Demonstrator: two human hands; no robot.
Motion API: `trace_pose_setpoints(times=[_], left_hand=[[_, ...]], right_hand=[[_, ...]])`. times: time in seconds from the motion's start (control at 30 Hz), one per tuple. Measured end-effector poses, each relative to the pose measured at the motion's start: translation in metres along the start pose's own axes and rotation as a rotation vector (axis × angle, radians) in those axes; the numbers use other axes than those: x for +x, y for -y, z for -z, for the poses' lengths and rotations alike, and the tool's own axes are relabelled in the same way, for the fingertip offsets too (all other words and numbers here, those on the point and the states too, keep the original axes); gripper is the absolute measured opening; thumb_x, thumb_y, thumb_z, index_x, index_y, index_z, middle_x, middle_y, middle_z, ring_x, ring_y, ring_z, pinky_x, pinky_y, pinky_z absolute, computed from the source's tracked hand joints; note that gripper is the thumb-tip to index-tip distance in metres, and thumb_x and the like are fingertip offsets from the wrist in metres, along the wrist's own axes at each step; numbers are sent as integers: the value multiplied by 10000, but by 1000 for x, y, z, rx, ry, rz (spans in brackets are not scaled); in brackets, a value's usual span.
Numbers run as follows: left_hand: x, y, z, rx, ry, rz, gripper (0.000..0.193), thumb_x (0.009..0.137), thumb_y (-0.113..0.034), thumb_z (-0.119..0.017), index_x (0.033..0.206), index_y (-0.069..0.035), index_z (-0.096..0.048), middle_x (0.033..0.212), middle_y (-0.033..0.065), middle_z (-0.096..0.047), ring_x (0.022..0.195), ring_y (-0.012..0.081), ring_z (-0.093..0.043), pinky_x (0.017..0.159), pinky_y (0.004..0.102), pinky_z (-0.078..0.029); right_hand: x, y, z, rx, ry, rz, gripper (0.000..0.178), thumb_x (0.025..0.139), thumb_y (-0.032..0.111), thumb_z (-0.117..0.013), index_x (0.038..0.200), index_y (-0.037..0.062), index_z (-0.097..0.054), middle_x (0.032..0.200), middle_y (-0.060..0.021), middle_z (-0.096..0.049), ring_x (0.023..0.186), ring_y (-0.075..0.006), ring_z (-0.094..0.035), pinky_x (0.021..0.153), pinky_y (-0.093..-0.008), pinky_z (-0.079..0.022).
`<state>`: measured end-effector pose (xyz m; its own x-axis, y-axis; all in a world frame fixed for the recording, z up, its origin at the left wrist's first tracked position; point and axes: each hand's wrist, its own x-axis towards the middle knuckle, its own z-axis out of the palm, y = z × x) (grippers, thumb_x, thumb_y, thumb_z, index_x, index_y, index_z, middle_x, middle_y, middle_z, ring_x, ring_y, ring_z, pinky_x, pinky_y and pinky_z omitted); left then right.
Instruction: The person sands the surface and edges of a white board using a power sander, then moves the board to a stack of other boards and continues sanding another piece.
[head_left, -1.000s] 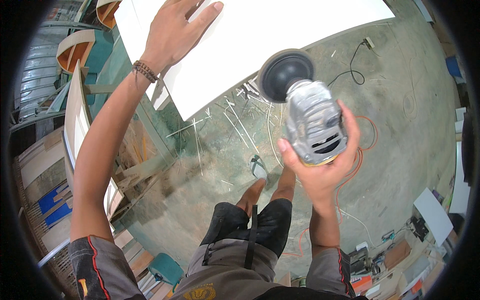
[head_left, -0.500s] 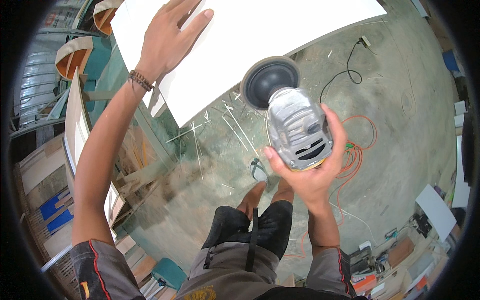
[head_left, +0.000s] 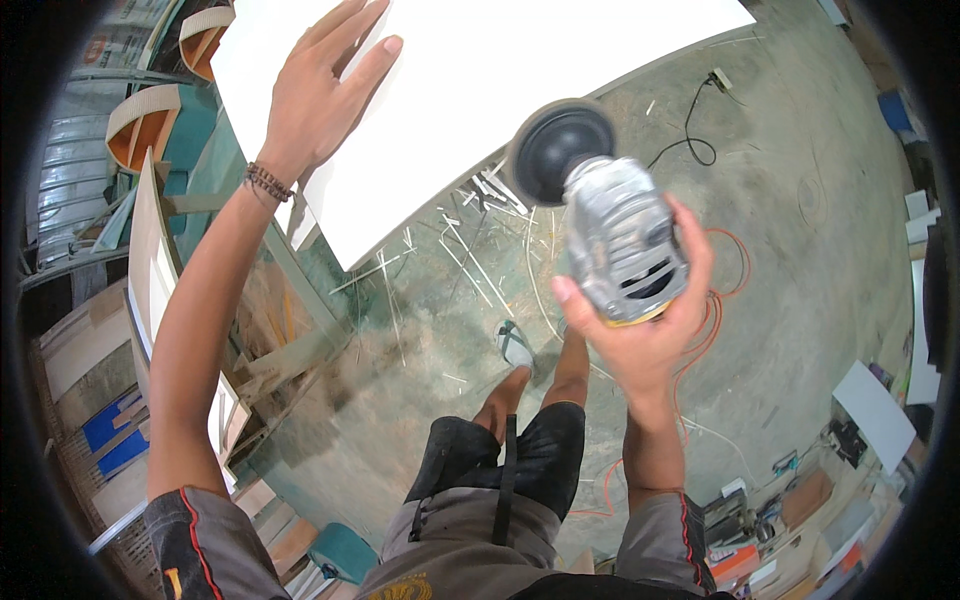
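Note:
A large white panel (head_left: 440, 120) fills the upper middle of the view. Flat on its left part rests my left hand (head_left: 320, 90), fingers stretched out, a beaded bracelet on the wrist. My right hand (head_left: 645, 320) is wrapped round the body of a grey angle grinder (head_left: 620, 235). A round black backing pad (head_left: 560, 150) is fitted on the grinder's head, its rim over or against the panel's near edge; I cannot tell if they touch. Part of the grinder's underside is hidden by my palm.
Thin white offcut strips (head_left: 465, 260) litter the concrete floor under the panel. An orange cord (head_left: 715, 315) and a black cable (head_left: 690, 140) lie to the right. Boards (head_left: 160, 260) lean at the left beside teal-and-orange curved pieces (head_left: 150, 125). Tools and scraps (head_left: 800, 500) crowd the lower right.
The grinder in my right hand has moved right and slightly up along the panel's edge. My left hand and the panel sit a little further left in view.

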<state>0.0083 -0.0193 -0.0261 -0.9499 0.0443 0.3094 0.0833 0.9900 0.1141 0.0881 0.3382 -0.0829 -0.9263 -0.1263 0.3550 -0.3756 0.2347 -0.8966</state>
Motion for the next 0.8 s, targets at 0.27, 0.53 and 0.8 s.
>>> trace_pose_setpoints(times=[0.27, 0.53, 0.8], left_hand=[[2, -7, -3, -53, -4, 18, 611, 1003, -589, -524, 1498, -232, -564, 1582, 89, -491, 1482, 309, -426, 1225, 495, -335], [2, -8, 0, -32, -1, -15, 592, 1009, -537, -580, 1483, -183, -580, 1570, 121, -490, 1453, 293, -457, 1162, 426, -447], [1, -2, -3, -29, 0, -26, 592, 1010, -542, -572, 1487, -192, -576, 1572, 122, -486, 1462, 293, -446, 1143, 434, -469]], right_hand=[[14, -10, 9, 8, -63, 1, 974, 684, 259, -970, 1438, -50, -436, 1340, -210, -557, 1209, -299, -603, 1019, -405, -504], [49, -10, 33, 173, -165, -324, 952, 702, 216, -950, 1437, -57, -412, 1314, -182, -542, 1222, -275, -579, 1039, -397, -491], [26, -21, 27, -27, 16, -4, 977, 697, 256, -962, 1449, -50, -418, 1334, -209, -538, 1220, -302, -586, 1021, -408, -502]])
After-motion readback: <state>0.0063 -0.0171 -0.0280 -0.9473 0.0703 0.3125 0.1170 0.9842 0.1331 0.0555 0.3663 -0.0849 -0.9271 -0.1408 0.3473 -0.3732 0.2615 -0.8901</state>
